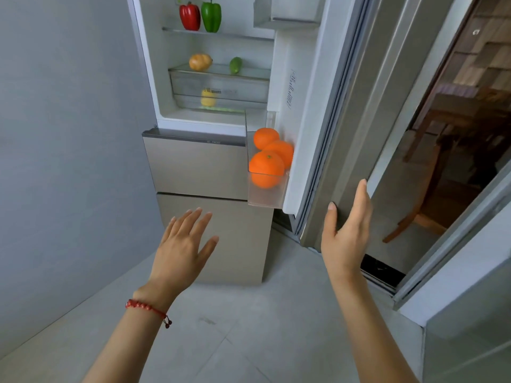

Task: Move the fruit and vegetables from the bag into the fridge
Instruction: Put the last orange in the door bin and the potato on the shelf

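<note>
At the open fridge (199, 111), the right hand (345, 230) lies flat on the outer edge of the door (326, 150), fingers straight and thumb on the near face. This suits pushing or steadying the door, not gripping it. The left hand (182, 244) hangs free at 7 o'clock from the door bin (265, 194), fingers spread wide, holding nothing.

Produce is sorted by shelf. A red pepper (190, 16) and green pepper (211, 15) stand upright at 12 o'clock. One shelf down lie a yellowish item (200, 62), possibly an onion, and a small cucumber (235, 65). A yellow fruit (208, 97) shows dimly through the drawer front. Three oranges (266, 164) fill the door bin, at 10 o'clock from the right hand and apart from it.

No bag is in view. Judged from this, loading appears complete or nearly so.
</note>
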Motion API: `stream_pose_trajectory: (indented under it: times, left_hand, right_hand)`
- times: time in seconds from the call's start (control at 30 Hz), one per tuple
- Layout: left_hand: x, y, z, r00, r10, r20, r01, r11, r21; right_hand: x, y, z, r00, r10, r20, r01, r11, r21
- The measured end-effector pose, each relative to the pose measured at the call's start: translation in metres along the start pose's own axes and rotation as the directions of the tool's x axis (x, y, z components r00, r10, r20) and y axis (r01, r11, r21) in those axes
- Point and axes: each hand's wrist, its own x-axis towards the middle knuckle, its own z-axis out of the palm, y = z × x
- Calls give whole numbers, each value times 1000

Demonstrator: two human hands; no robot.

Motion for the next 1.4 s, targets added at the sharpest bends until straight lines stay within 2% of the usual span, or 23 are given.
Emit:
stream_pose_trajectory:
  times: [0.27, 0.6, 0.77, 0.83, 0.97, 1.13, 1.23, 1.4]
  left_hand:
    - [-16, -37, -19, 998, -62, -18, 62, 998, 18]
    - [-36, -99, -50, 985, -165, -44, 167, 984, 66]
    - [-43, -127, -65, 976, -209, -64, 214, 973, 85]
    - [-44, -137, -70, 971, -224, -80, 231, 969, 92]
    - [-41, -151, -76, 967, -233, -105, 244, 964, 105]
    - [-32, -161, -79, 965, -231, -123, 244, 965, 99]
    - [-23, -163, -77, 964, -233, -125, 245, 965, 89]
    - [-9, -167, -70, 970, -225, -97, 233, 969, 80]
  right_hand:
    - [-27, -52, 39, 995, 48, 89, -57, 993, 103]
    - [-46, -124, 121, 955, -138, 262, 83, 974, 211]
    - [-47, -156, 160, 860, -253, 443, 162, 959, 235]
    - [-46, -166, 168, 832, -286, 476, 186, 951, 246]
    - [-46, -176, 171, 807, -289, 515, 165, 948, 272]
    - [-43, -176, 159, 737, -294, 609, 154, 950, 272]
    - [-38, -175, 150, 662, -281, 695, 141, 957, 252]
    - [-32, -172, 148, 542, -271, 795, 224, 959, 174]
